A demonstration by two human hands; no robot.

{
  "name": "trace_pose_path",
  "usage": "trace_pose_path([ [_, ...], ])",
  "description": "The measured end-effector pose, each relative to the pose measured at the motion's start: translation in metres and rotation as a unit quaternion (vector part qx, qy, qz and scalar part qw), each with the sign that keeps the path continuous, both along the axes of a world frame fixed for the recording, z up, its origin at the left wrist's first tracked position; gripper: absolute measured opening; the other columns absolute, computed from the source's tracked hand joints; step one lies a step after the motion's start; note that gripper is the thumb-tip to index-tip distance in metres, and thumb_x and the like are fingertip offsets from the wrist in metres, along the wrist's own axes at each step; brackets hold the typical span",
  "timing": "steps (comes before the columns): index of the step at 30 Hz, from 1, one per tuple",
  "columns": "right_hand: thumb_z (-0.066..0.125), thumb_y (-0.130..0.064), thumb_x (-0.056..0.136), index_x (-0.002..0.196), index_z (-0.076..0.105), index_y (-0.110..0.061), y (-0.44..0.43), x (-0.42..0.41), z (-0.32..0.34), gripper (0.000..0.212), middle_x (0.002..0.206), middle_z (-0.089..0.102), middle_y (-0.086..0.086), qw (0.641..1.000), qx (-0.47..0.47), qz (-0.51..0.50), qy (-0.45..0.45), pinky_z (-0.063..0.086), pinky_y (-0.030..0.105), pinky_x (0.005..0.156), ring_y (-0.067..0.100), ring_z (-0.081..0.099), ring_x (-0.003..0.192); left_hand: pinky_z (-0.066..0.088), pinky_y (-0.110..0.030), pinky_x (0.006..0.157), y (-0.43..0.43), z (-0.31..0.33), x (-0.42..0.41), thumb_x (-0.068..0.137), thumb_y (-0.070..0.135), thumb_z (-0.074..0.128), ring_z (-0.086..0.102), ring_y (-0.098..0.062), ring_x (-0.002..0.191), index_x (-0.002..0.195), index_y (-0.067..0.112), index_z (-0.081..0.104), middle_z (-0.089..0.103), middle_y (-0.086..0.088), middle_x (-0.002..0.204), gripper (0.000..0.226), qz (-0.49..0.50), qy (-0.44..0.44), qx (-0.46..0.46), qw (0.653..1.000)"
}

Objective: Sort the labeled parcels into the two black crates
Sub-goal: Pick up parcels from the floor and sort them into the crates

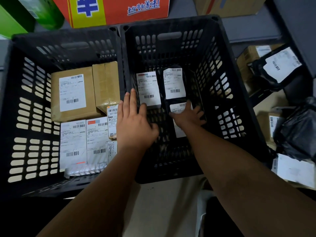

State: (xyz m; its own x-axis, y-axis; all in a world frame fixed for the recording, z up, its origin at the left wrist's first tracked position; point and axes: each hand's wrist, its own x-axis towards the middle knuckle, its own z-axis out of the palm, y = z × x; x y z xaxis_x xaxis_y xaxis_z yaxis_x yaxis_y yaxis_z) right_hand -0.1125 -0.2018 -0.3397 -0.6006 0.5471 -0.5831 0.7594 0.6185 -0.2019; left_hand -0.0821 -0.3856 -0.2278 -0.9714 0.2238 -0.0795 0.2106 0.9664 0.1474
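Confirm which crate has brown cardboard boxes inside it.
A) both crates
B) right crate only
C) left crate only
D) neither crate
C: two brown cardboard boxes lie in the left crate, while the right crate holds only white-labelled parcels, none of them brown.

Two black crates: right crate (171, 20) holds three labelled parcels (148, 89), left crate (65, 38) shows two brown boxes (71, 93) among others.
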Motion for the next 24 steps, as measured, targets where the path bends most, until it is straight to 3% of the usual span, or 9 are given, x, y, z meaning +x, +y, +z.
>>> trace_pose_path([
  [3, 0.06, -0.064, 0.082, 0.156, 0.007, -0.034, 0.011, -0.008, 0.034, 0.096, 0.161, 0.012, 0.015, 1.0, 0.005, 0.004, 0.03, 0.021, 0.062, 0.114, 0.038, 0.017, 0.144, -0.006, -0.041, 0.125, 0.0, 0.002, 0.002, 0.086, 0.047, 0.052, -0.007, -0.026, 0.154, 0.156, 0.018, 0.026, -0.004, -0.012, 0.168, 0.08, 0.002, -0.004, 0.011, 1.0],
  [7, 0.062, -0.048, 0.087, 0.157, 0.012, -0.029, 0.034, -0.016, 0.097, 0.088, 0.162, 0.011, 0.015, 0.996, 0.004, 0.021, 0.082, 0.02, 0.06, 0.117, 0.039, 0.014, 0.147, -0.007, -0.04, 0.125, 0.001, 0.005, 0.003, 0.09, 0.049, 0.048, -0.013, -0.026, 0.154, 0.16, 0.022, 0.001, -0.013, -0.013, 0.166, 0.089, 0.003, -0.018, -0.002, 1.0],
  [11, 0.062, -0.053, 0.085, 0.155, 0.021, -0.032, 0.077, -0.005, 0.166, 0.084, 0.16, 0.022, 0.014, 0.987, 0.015, 0.071, 0.147, 0.028, 0.054, 0.116, 0.038, 0.025, 0.144, -0.006, -0.043, 0.125, 0.001, 0.013, 0.006, 0.093, 0.051, 0.047, -0.014, -0.027, 0.153, 0.16, 0.024, -0.003, -0.014, -0.013, 0.166, 0.088, -0.012, -0.025, -0.012, 1.0],
  [15, 0.064, -0.053, 0.077, 0.148, 0.04, -0.032, 0.135, 0.035, 0.2, 0.078, 0.152, 0.038, 0.014, 0.979, -0.038, 0.063, 0.192, 0.042, 0.047, 0.109, 0.036, 0.045, 0.134, -0.004, -0.049, 0.124, 0.002, 0.018, 0.013, 0.092, 0.047, 0.054, -0.01, -0.031, 0.154, 0.16, 0.024, 0.008, -0.006, -0.014, 0.167, 0.086, -0.043, 0.002, 0.0, 0.999],
  [20, 0.063, -0.045, 0.087, 0.145, 0.046, -0.018, 0.211, 0.147, 0.17, 0.066, 0.149, 0.042, 0.017, 0.987, -0.02, -0.059, 0.151, 0.043, 0.043, 0.107, 0.036, 0.046, 0.133, 0.0, -0.054, 0.121, 0.082, 0.038, 0.057, 0.094, 0.054, 0.043, 0.001, -0.035, 0.153, 0.159, 0.026, 0.021, 0.006, -0.012, 0.167, 0.074, -0.145, 0.019, 0.103, 0.984],
  [22, 0.057, -0.063, 0.076, 0.138, 0.052, -0.017, 0.228, 0.192, 0.138, 0.077, 0.14, 0.053, 0.018, 0.983, -0.031, -0.128, 0.126, 0.047, 0.04, 0.1, 0.036, 0.054, 0.125, 0.002, -0.053, 0.121, 0.122, 0.042, 0.081, 0.091, 0.058, 0.037, 0.002, -0.036, 0.153, 0.159, 0.029, 0.018, 0.007, -0.013, 0.167, 0.076, -0.212, 0.026, 0.118, 0.97],
  [24, 0.057, -0.065, 0.063, 0.137, 0.053, -0.017, 0.245, 0.232, 0.089, 0.088, 0.137, 0.057, 0.019, 0.972, -0.053, -0.199, 0.111, 0.047, 0.041, 0.101, 0.037, 0.056, 0.123, 0.0, -0.051, 0.122, 0.157, 0.041, 0.1, 0.092, 0.06, 0.035, -0.001, -0.035, 0.153, 0.16, 0.032, 0.012, 0.003, -0.013, 0.167, 0.077, -0.26, 0.021, 0.116, 0.958],
])
